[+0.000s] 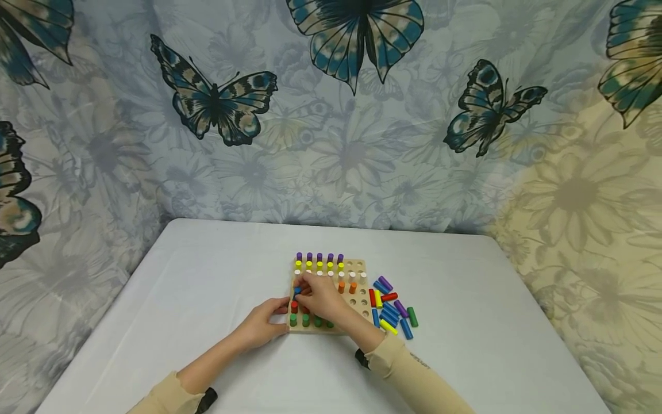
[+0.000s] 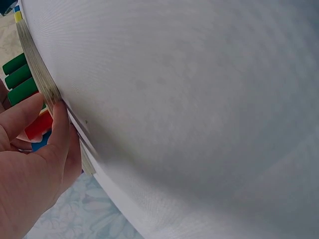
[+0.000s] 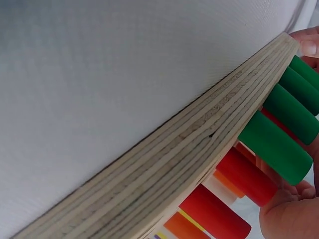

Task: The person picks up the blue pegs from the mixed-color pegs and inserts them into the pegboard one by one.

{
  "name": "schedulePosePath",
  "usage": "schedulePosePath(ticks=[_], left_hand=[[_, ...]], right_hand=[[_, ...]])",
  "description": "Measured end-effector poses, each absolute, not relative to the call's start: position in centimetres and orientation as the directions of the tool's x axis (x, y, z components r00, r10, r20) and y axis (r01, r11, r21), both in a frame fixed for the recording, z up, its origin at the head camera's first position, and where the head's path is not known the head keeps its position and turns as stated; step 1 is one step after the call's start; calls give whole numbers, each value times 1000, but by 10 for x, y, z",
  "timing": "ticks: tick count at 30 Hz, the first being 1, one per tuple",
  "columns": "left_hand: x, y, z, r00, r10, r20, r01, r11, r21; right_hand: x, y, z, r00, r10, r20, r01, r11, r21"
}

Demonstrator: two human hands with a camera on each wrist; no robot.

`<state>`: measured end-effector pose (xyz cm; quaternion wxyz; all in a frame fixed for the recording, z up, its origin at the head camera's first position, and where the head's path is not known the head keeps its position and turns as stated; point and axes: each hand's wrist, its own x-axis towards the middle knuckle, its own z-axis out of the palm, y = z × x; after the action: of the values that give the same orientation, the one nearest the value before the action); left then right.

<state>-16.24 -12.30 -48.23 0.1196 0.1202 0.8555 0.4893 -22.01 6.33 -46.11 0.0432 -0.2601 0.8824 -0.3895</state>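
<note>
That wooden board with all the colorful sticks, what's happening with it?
A person is working at a wooden peg board on a white table. The left hand steadies the board's left edge, while the right hand pinches a blue peg over the board. Purple, yellow, white, orange, red and green pegs already stand in rows. A pile of loose pegs lies to the right of the board.
</note>
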Motion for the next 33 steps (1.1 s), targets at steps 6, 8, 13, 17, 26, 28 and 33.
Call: schedulePosePath(ticks=[6, 8, 13, 17, 26, 28, 33], left_hand=[[-162, -125, -483, -942, 325, -82, 95, 493, 865], [-161, -125, -483, -942, 326, -81, 97, 493, 864], [-161, -125, -484, -942, 328, -76, 96, 480, 872], [-161, -124, -485, -941, 332, -70, 104, 478, 872], [-163, -125, -485, -935, 348, -59, 122, 475, 872], [-163, -125, -485, -934, 351, -64, 118, 473, 873], [-161, -125, -486, -934, 350, -67, 117, 479, 870]], right_hand=[[-219, 63, -462, -848, -513, 136, -446, 549, -707], [-219, 63, -462, -845, -518, 136, -449, 546, -707], [-218, 62, -462, -836, -527, 154, -465, 530, -709], [-218, 63, -462, -834, -531, 147, -462, 528, -713], [-216, 65, -460, -831, -536, 150, -472, 536, -699], [-214, 67, -458, -839, -526, 139, -457, 543, -705], [-210, 70, -457, -869, -488, 87, -388, 562, -731]])
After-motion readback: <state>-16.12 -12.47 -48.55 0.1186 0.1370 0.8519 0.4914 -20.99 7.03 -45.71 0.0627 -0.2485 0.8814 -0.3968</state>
